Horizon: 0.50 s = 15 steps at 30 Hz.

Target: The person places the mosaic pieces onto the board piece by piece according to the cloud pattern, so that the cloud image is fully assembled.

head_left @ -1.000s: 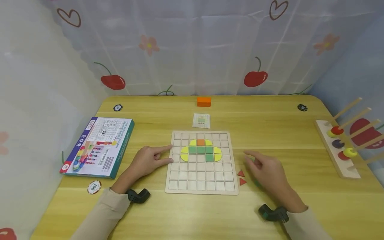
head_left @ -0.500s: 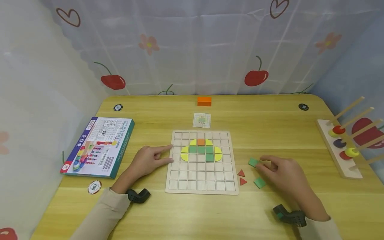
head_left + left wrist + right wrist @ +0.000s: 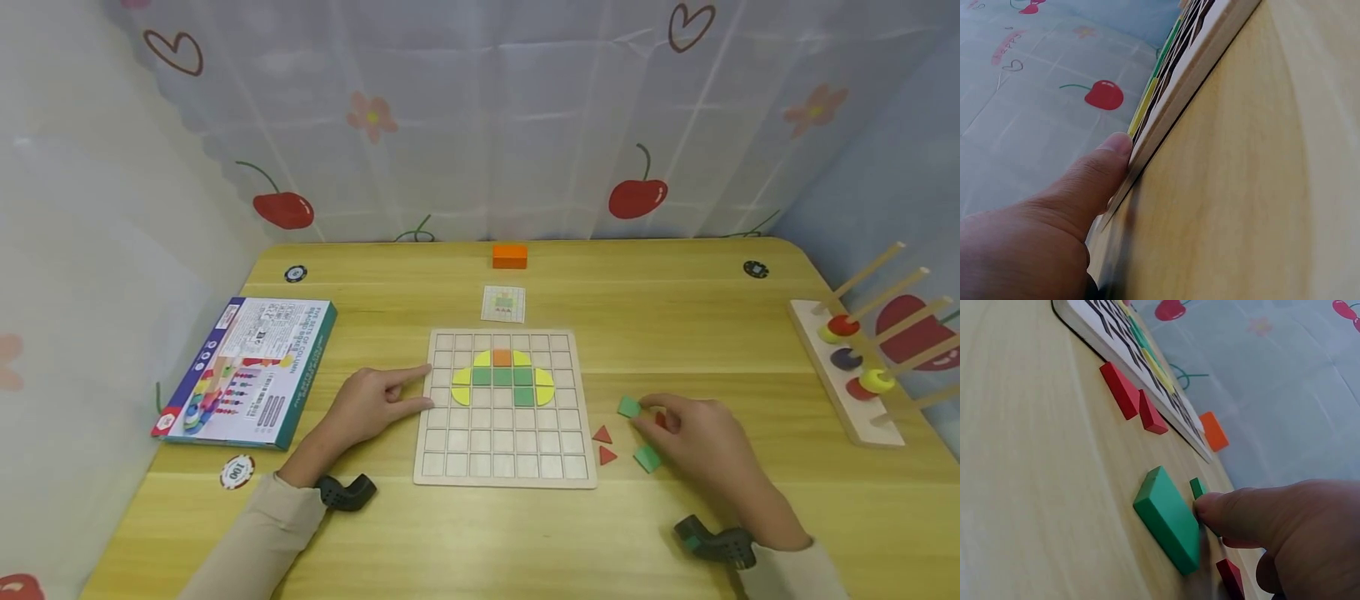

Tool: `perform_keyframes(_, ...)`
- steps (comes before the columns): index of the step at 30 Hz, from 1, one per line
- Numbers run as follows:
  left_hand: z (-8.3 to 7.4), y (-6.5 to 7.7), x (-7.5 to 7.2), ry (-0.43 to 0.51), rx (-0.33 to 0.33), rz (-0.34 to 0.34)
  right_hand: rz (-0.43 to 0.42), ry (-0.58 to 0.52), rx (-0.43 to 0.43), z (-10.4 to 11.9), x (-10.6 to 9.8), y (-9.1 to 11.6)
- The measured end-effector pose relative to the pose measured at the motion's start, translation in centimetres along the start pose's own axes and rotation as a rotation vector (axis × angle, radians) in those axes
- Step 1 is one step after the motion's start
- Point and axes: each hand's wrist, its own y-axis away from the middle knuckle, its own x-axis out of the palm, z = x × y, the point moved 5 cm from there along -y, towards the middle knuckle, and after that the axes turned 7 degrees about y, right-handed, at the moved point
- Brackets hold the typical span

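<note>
A wooden grid board [image 3: 457,462] lies in the middle of the table, with yellow quarter-round, green square and orange square tiles set in its upper cells. My left hand [image 3: 371,404] touches the board's left edge with extended index finger and thumb; in the left wrist view the thumb [image 3: 1094,178] lies against that edge. Right of the board, my right hand [image 3: 697,437] pinches a green square tile [image 3: 627,407] at its corner between thumb and index finger. Another green square tile [image 3: 647,458] lies just in front. A red triangle tile [image 3: 660,419] shows partly under the hand.
Two red triangle tiles [image 3: 607,456] lie beside the board's right edge. Behind the board are a pattern card [image 3: 503,304] and an orange block [image 3: 510,257]. A toy box [image 3: 251,375] sits left, a peg stand with beads [image 3: 836,375] right. Poker chips [image 3: 237,472] lie around.
The right hand first drew back to the right from over the green tiles, uncovering them, then came slightly left onto the farther one. The left hand has stayed at the board's edge.
</note>
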Motion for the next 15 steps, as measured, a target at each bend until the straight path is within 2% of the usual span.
perform_keyframes(9, 0.1, 0.0, 0.1, -0.012, 0.006, 0.002, -0.035, -0.007, -0.011, 0.3, 0.4, 0.0)
perform_keyframes(15, 0.0, 0.0, 0.0, -0.003, 0.009, -0.001, -0.124, -0.059, -0.048, 1.8, 0.8, 0.2)
